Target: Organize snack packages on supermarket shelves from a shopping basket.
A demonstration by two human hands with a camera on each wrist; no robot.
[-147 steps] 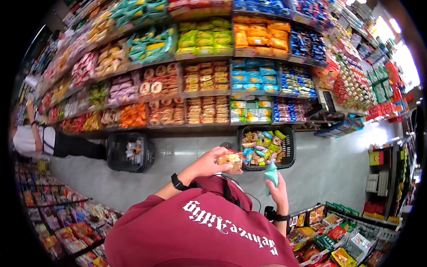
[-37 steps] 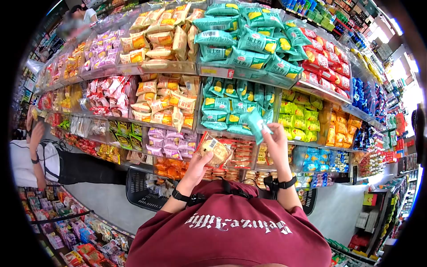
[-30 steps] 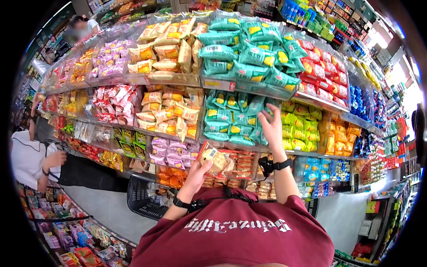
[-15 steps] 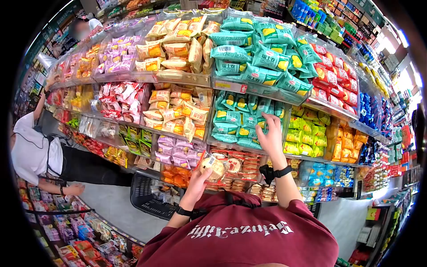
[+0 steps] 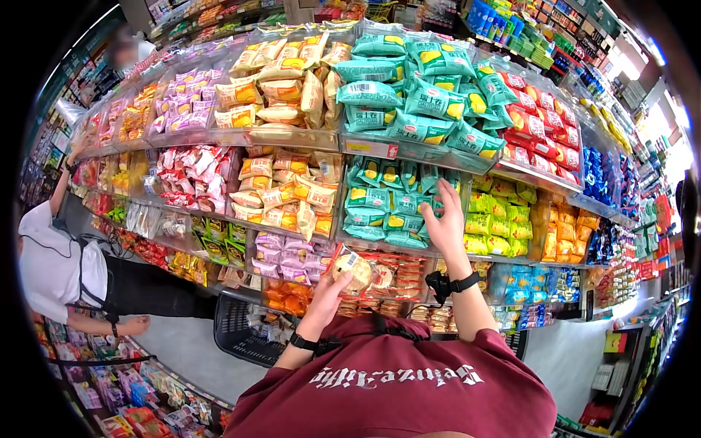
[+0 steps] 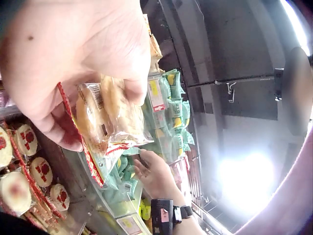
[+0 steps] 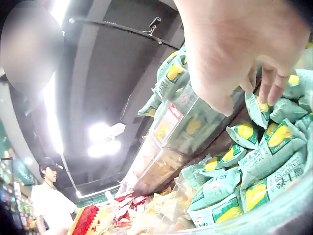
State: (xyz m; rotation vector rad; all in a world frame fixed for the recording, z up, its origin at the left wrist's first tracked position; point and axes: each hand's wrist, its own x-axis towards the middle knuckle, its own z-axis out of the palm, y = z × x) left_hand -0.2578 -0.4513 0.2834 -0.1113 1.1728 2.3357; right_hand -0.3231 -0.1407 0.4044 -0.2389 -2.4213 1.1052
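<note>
My left hand (image 5: 325, 301) holds a clear packet of round, pale pastries (image 5: 353, 270) with red edges. In the left wrist view, the thumb lies along one side of that packet (image 6: 115, 110) and fingers curl round the other. My right hand (image 5: 445, 225) reaches into the middle-shelf bin of teal Swiss roll packets (image 5: 366, 197). In the right wrist view, its fingers (image 7: 275, 88) reach down to a small upright teal packet (image 7: 257, 108) at the back of the pile; the fingers are loosely extended, not wrapped round it.
Larger teal packets (image 5: 436, 98) fill the bin above. Cream-orange packets (image 5: 285, 193) lie to the left, green ones (image 5: 496, 223) to the right. Clear bin walls divide the shelves. Below stands a black basket (image 5: 241, 332); another person (image 5: 66, 252) stands at the left.
Earlier, my right hand held a teal packet near a basket of mixed packets. It carried it to the teal bin and let it go; the hand stays there. My left hand keeps its pastry packet.
</note>
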